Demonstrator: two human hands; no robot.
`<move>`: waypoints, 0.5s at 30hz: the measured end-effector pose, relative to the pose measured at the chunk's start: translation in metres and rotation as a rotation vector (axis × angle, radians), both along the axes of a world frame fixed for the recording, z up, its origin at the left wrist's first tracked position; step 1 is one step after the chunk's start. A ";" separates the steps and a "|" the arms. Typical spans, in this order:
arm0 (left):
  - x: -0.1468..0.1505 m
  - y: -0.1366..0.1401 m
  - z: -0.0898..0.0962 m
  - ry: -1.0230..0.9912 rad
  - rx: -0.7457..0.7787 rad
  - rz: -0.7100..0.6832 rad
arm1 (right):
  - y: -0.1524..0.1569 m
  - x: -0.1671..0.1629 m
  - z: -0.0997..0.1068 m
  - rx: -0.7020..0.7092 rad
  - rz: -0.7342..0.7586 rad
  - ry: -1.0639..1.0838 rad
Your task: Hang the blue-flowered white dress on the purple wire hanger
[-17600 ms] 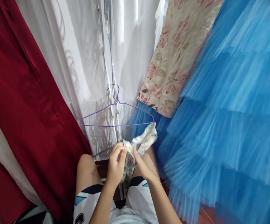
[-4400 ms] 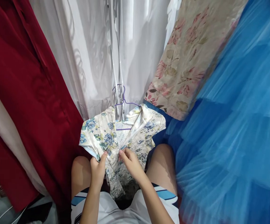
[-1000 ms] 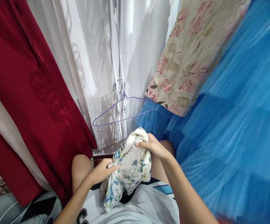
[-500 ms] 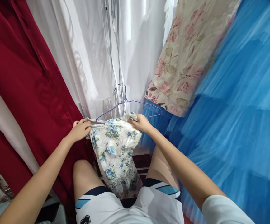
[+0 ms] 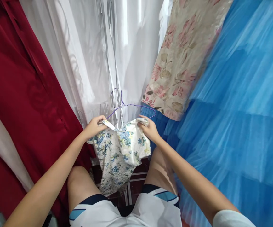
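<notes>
Your garment (image 5: pixel 118 154) sat more squarely under the hanger (image 5: pixel 136 104)

Your left hand (image 5: pixel 95 127) pinched the left side of the neck edge (image 5: pixel 109 125). Half a second earlier it was farther out, and the hanger's left corner, in view then, was now hidden by hand and cloth. Your right hand (image 5: pixel 149 128) pinched the other side; it had shifted rightward, just below the hanger's bare right corner. That put the hook (image 5: pixel 121 94) about midway between your hands, so I judged the cloth better lined up than before. You could not tell whether any of the hanger lay inside the garment, as its lower bar was mostly out of sight.

For edges, the red cloth (image 5: pixel 15 88) hung behind your left forearm (image 5: pixel 58 164) and narrowed that side. White strips (image 5: pixel 115 60) ran down past the hook, likely the first thing to snag on, with the curtain (image 5: pixel 141 63) behind. The garment's lower end hung between your knees (image 5: pixel 77 176), where the floor (image 5: pixel 141 167) showed and there was some room. To the right, the pink print (image 5: pixel 174 63) ended near your right hand, and the blue tulle (image 5: pixel 226 126) spread behind your right forearm (image 5: pixel 185 162), so the roomiest way seemed to be back toward you
</notes>
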State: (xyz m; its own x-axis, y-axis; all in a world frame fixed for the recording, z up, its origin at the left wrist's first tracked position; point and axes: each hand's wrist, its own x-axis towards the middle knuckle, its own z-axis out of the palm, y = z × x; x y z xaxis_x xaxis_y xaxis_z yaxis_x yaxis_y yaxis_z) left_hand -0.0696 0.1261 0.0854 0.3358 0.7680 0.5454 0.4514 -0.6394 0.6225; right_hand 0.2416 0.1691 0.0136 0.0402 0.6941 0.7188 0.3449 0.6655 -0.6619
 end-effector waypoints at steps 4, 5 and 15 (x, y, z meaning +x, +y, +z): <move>-0.012 -0.003 0.009 0.039 -0.097 -0.019 | 0.016 0.036 0.025 -0.006 -0.054 0.120; -0.014 -0.003 0.011 0.062 -0.107 -0.025 | 0.023 0.042 0.032 -0.044 -0.036 0.082; -0.048 0.007 0.010 -0.423 -0.005 0.149 | 0.010 0.068 0.077 -0.481 0.287 0.043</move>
State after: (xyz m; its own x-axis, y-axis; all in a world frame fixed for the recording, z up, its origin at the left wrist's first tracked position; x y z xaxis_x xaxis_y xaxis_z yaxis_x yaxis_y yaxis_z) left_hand -0.1172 0.1328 0.0955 -0.0304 0.7942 0.6069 0.2438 -0.5830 0.7750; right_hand 0.3092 0.1790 0.0909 -0.1762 0.9306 0.3208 0.1607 0.3487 -0.9233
